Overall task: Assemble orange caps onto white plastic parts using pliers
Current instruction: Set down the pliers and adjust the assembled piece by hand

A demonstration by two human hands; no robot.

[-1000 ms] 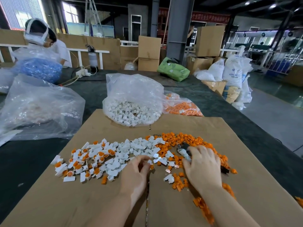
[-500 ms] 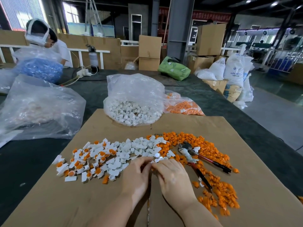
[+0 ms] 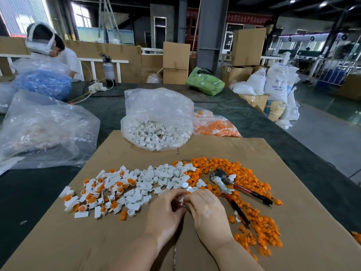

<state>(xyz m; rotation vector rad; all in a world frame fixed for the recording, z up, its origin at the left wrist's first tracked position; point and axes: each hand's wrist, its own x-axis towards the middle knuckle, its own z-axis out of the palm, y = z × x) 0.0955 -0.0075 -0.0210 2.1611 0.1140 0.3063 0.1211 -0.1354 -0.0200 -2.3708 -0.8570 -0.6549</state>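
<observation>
Head view: clear bag holds white parts; neighbouring bag, orange caps.

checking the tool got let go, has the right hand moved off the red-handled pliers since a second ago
Yes. The right hand has moved left, off the red-handled pliers lying on the orange caps, and now meets the left hand over a small white plastic part.

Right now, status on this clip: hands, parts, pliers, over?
Both hands meet at centre, left hand and right hand pinching one white part. Pliers lying unheld on the orange caps. Nothing in the way.
</observation>
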